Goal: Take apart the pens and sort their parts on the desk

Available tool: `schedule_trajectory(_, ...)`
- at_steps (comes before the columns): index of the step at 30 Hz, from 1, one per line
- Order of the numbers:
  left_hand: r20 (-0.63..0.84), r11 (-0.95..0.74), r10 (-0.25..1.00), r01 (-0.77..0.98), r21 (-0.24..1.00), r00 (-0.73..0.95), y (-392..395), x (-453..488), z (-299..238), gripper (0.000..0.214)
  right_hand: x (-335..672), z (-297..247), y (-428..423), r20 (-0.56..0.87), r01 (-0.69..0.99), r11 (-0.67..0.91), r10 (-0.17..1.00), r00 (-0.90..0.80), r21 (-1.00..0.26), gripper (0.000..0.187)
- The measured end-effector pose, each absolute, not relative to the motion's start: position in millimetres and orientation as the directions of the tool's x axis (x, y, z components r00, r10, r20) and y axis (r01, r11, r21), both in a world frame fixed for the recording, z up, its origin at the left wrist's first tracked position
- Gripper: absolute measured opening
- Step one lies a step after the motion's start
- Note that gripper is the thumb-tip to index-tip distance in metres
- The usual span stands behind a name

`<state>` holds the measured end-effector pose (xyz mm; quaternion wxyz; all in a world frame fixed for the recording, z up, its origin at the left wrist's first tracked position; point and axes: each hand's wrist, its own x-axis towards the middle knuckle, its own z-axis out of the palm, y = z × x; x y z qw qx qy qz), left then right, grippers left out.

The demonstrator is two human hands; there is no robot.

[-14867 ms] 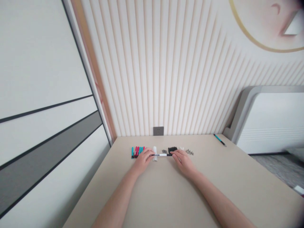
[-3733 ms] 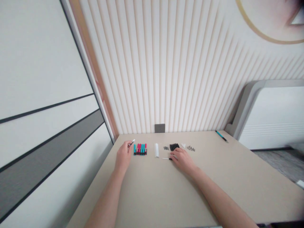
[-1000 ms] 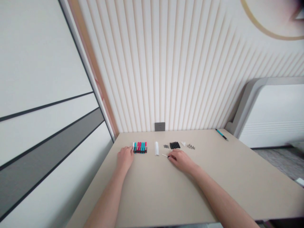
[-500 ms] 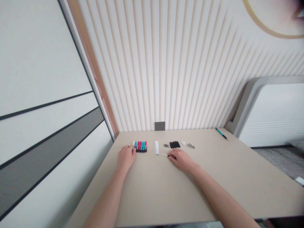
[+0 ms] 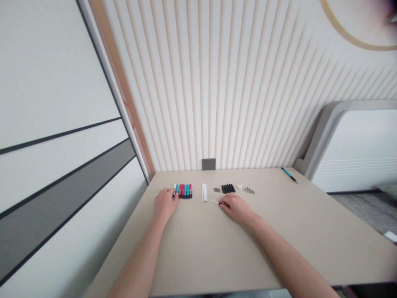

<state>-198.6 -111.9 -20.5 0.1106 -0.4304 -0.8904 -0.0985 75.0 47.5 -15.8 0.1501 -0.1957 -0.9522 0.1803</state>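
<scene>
Just set the white pen (image 5: 175,187) down at the fingertips of the left hand (image 5: 166,201), so lengthening the row of coloured pens (image 5: 182,191), with grip there unclear, while pinching a white stick (image 5: 214,202) in the right hand (image 5: 237,207).

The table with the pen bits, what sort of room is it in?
Probably a bedroom: what looks like a bed's headboard stands right of the table, and a ribbed decorative wall rises behind it.
</scene>
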Motion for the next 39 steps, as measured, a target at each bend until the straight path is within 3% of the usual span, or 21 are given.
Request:
schedule_trajectory(8,0.293,0.620,0.726,0.777,0.111,-0.622,-112,-200,-22,0.034,75,-17,48,0.225,0.311,0.852,0.430,-0.874,-0.421,0.026)
schedule_trajectory(12,0.386,0.594,0.698,0.789,0.159,-0.603,-112,-198,-19,0.032,73,-20,49,0.244,0.311,0.847,0.441,-0.864,-0.432,0.025)
schedule_trajectory(14,0.460,0.490,0.715,0.847,0.207,-0.526,-111,-192,-16,0.031,71,-22,50,0.265,0.311,0.847,0.448,-0.854,-0.431,0.025)
schedule_trajectory(17,0.525,0.200,0.795,0.948,0.247,-0.305,-105,-171,-14,0.029,66,-25,48,0.301,0.288,0.856,0.436,-0.848,-0.430,0.025)
schedule_trajectory(20,0.486,-0.067,0.873,0.978,0.199,-0.039,-98,-142,-13,0.029,63,-26,43,0.346,0.216,0.874,0.385,-0.856,-0.436,0.025)
schedule_trajectory(23,0.420,-0.192,0.900,0.972,0.138,0.118,-93,-120,-13,0.026,62,-25,37,0.389,0.148,0.889,0.333,-0.859,-0.433,0.026)
schedule_trajectory(29,0.387,-0.207,0.907,0.976,0.069,0.165,-91,-121,-14,0.024,61,-22,32,0.393,0.118,0.902,0.295,-0.871,-0.415,0.026)
schedule_trajectory(39,0.383,-0.074,0.924,0.977,0.202,-0.009,-94,-138,-16,0.025,65,-20,39,0.331,0.219,0.880,0.374,-0.866,-0.423,0.027)
